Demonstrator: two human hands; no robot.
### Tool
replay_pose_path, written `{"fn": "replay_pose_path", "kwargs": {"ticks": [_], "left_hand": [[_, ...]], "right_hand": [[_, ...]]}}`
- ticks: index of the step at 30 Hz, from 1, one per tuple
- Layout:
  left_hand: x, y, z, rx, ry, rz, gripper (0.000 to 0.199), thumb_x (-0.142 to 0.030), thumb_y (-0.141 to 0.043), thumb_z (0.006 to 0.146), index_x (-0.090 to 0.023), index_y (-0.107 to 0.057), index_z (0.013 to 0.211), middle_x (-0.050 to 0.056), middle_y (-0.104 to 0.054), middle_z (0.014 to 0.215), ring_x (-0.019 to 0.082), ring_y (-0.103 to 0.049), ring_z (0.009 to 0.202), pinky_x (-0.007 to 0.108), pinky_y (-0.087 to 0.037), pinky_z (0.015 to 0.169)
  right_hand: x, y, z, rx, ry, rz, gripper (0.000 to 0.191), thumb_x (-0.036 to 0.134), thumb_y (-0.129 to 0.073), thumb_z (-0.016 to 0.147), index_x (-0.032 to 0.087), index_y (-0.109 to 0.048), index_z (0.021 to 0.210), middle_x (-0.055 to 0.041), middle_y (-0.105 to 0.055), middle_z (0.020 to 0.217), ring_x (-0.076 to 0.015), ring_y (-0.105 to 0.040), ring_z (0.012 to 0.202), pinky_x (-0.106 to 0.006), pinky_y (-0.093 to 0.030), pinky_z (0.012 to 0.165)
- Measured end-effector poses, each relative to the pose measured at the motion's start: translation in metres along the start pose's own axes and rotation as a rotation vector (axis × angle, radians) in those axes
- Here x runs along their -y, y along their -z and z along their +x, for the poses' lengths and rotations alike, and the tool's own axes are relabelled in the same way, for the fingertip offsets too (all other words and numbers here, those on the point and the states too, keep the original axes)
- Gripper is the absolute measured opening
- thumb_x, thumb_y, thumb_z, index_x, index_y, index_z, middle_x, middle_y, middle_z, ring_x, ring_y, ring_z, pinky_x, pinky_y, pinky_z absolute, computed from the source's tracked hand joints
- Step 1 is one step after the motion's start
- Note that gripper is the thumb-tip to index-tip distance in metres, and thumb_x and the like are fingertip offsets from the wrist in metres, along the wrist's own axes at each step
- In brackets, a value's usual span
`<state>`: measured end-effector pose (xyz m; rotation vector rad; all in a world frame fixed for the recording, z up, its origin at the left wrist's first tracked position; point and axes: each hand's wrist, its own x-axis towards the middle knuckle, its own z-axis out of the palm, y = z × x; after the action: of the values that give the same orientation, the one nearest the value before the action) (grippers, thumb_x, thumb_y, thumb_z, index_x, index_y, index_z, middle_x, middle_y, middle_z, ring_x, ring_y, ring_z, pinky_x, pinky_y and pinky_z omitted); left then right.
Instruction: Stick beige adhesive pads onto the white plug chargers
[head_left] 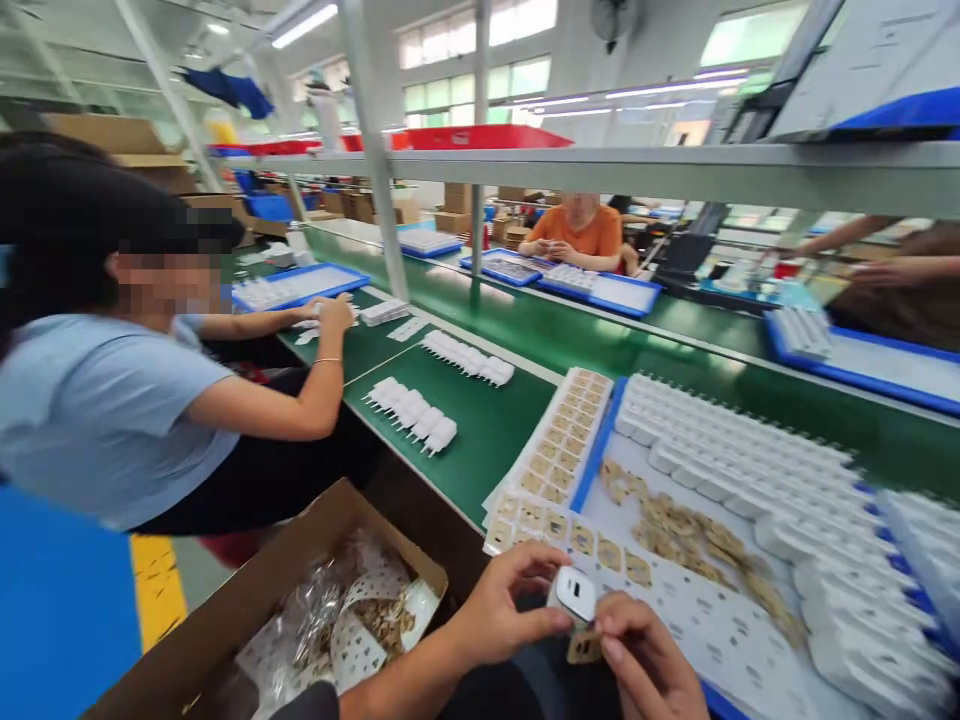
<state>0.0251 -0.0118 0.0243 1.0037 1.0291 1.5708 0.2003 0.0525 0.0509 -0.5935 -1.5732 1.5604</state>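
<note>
My left hand (517,605) grips a small white charger (576,592) between thumb and fingers, its face with a dark port slot turned up. Close against it, my right hand (645,650) pinches a tan sticker (583,646) with a cut-out, just below the charger. Whether the sticker touches the charger I cannot tell. Beyond my hands lies a white sheet (675,590) with tan stickers along its far side. Several sticker sheets (562,440) are stacked behind it. A blue-rimmed tray (600,440) holds rows of white chargers (735,470) and a heap of loose tan pieces (690,530).
On the green bench (487,430) stand two rows of white chargers (412,410). An open carton (225,610) of plastic scraps and used sheets sits at lower left. A co-worker (112,400) works at the left; another person (577,235) sits across. A shelf (637,165) spans overhead.
</note>
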Motion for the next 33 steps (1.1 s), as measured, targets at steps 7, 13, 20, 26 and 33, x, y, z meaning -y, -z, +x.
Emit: {"fn": "replay_pose_path", "kwargs": {"ticks": [7,13,20,26,33], "left_hand": [[-0.006,-0.005,0.002,-0.025,-0.097,0.108,0.046,-0.034,-0.08,0.08,-0.027,-0.066,0.123,0.008,-0.062,0.12,0.024,-0.06,0.115,0.035,-0.051,0.1],[-0.006,-0.013,0.001,-0.032,-0.143,0.142,0.041,-0.036,-0.079,0.08,-0.026,-0.066,0.118,0.007,-0.063,0.115,0.022,-0.063,0.109,0.033,-0.054,0.094],[-0.018,-0.017,-0.005,-0.057,-0.272,0.343,0.042,-0.021,-0.078,0.081,-0.028,-0.065,0.12,0.005,-0.066,0.115,0.02,-0.063,0.111,0.034,-0.051,0.099],[-0.025,-0.021,-0.009,-0.013,-0.308,0.482,0.047,-0.015,-0.077,0.08,-0.028,-0.065,0.124,0.008,-0.067,0.121,0.025,-0.06,0.119,0.043,-0.048,0.106],[-0.03,-0.026,-0.012,0.069,-0.391,0.572,0.05,-0.014,-0.075,0.081,-0.029,-0.064,0.127,0.007,-0.068,0.122,0.024,-0.062,0.118,0.038,-0.05,0.105]], "right_hand": [[0.007,-0.002,-0.015,-0.029,-0.041,0.051,0.013,0.036,-0.067,0.09,0.025,-0.068,0.084,-0.0054,-0.06,0.082,-0.0199,-0.061,0.08,-0.029,-0.053,0.074],[0.013,0.006,-0.022,-0.015,0.004,0.093,0.009,0.032,-0.066,0.091,0.026,-0.066,0.085,-0.0055,-0.06,0.094,-0.0176,-0.06,0.081,-0.029,-0.054,0.075],[0.022,0.002,-0.033,-0.193,0.022,0.093,0.003,0.024,-0.068,0.092,0.027,-0.068,0.092,-0.0003,-0.063,0.086,-0.0135,-0.059,0.083,-0.023,-0.049,0.076],[0.039,0.001,-0.028,-0.293,0.024,0.073,0.006,0.022,-0.07,0.09,0.027,-0.069,0.091,0.0014,-0.063,0.087,-0.0132,-0.06,0.086,-0.024,-0.048,0.079],[0.048,-0.003,-0.02,-0.284,-0.024,-0.031,0.004,0.023,-0.071,0.087,0.025,-0.069,0.088,0.0002,-0.069,0.09,-0.0159,-0.063,0.088,-0.028,-0.05,0.084]]}}
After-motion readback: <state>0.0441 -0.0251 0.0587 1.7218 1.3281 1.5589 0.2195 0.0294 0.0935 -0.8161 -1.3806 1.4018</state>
